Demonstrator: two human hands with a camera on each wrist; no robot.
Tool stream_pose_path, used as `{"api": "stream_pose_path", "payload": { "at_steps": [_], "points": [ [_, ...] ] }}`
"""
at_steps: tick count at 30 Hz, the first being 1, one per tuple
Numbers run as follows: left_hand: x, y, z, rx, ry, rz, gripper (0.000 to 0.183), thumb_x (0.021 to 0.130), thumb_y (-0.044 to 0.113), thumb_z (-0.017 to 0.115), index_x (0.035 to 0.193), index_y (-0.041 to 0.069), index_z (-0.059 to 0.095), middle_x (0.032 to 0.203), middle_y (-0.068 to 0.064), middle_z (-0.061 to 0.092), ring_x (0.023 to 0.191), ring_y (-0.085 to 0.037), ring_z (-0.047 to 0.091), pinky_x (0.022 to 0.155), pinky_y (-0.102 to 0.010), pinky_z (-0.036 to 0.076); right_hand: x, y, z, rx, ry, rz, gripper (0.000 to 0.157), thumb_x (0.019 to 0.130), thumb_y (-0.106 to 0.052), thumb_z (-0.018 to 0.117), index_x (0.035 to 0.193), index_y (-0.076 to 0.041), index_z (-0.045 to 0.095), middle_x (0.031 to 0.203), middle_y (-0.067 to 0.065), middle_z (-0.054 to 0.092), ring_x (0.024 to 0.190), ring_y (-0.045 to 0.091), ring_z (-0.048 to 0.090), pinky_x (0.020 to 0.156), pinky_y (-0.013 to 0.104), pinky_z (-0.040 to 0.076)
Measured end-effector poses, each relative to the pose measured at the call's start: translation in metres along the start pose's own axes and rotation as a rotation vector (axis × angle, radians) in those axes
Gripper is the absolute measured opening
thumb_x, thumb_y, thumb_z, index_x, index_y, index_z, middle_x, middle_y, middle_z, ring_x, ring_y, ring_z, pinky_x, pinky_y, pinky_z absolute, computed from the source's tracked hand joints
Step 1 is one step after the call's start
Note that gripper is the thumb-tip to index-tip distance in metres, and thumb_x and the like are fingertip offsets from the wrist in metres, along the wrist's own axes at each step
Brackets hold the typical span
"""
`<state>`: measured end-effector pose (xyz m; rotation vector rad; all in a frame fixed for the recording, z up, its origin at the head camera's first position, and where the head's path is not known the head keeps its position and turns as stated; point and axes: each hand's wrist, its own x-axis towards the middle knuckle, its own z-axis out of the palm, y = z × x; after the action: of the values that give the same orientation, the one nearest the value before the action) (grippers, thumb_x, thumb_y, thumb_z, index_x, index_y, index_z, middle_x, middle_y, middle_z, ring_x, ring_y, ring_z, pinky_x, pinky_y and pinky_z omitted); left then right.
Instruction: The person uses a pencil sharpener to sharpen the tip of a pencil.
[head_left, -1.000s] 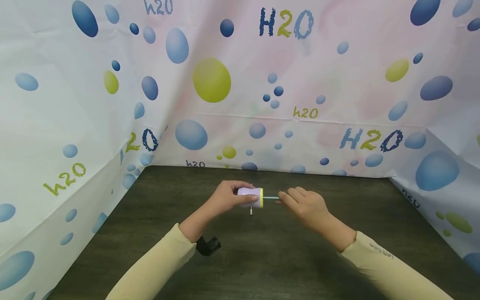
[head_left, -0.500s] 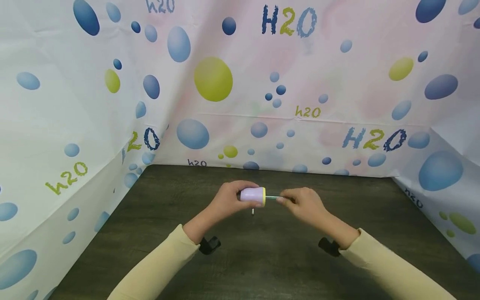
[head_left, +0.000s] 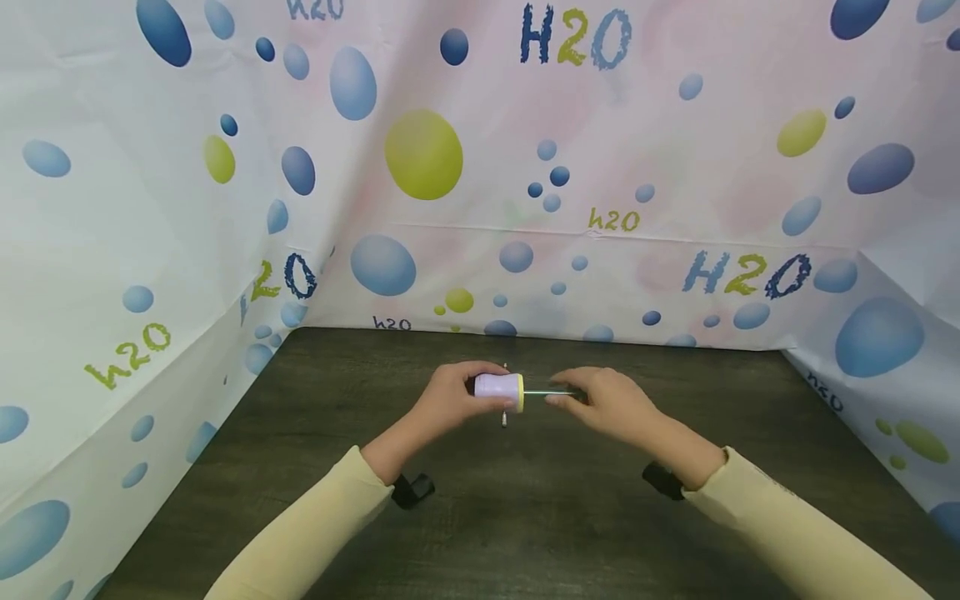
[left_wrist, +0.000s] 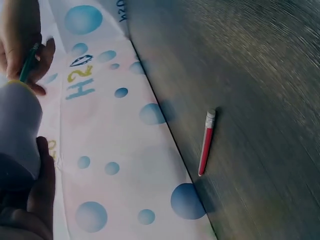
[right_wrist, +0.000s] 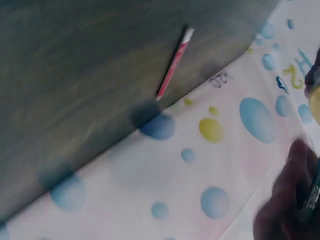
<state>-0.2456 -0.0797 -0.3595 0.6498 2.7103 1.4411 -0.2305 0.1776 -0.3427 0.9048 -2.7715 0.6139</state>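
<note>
My left hand (head_left: 453, 398) grips a lavender cylindrical pencil sharpener (head_left: 497, 386) with a yellow rim, held sideways above the table. A green pencil (head_left: 540, 392) runs from its rim towards my right hand (head_left: 611, 402). The thumb and fingers of that hand curl around the pencil's outer end, the thumb on the near side. The pencil's tip is hidden inside the sharpener. In the left wrist view the pencil (left_wrist: 29, 64) enters the sharpener (left_wrist: 20, 122). On the table behind lies a red pencil (left_wrist: 206, 142) with a white eraser end; the sharpener partly covers it in the head view.
The dark wood-grain table (head_left: 540, 525) spreads under both arms. A white sheet (head_left: 637, 125) with blue and green dots and lettering stands at the back and both sides. A black camera mount sits under each wrist (head_left: 412, 492).
My right hand has turned about the green pencil, from knuckles over it to thumb and fingers spread on both sides. My left hand keeps its grip on the sharpener with little movement.
</note>
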Motion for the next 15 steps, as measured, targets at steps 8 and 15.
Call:
{"api": "stream_pose_path", "payload": {
  "at_steps": [8,15],
  "points": [
    [0.005,0.003,-0.004,-0.142,-0.003,-0.142,0.037,0.09,0.024,0.078,0.122,0.005,0.075,0.117,-0.018,0.072,0.091,-0.018,0.064,0.073,-0.026,0.053,-0.001,0.017,0.012,-0.389,0.535,-0.571,0.031,0.104,-0.033,0.059,0.108,-0.004,0.069,0.078,0.002,0.061,0.062,0.012,0.052,0.054,0.024,0.044],
    [0.002,0.009,-0.002,-0.21,-0.124,-0.208,0.039,0.094,0.028,0.073,0.124,0.003,0.073,0.123,-0.02,0.069,0.094,-0.019,0.063,0.08,-0.034,0.056,0.001,0.023,0.018,-0.601,0.821,-0.797,0.029,0.11,-0.022,0.048,0.095,-0.008,0.068,0.068,-0.002,0.055,0.053,0.009,0.043,0.041,0.02,0.032]
  ]
}}
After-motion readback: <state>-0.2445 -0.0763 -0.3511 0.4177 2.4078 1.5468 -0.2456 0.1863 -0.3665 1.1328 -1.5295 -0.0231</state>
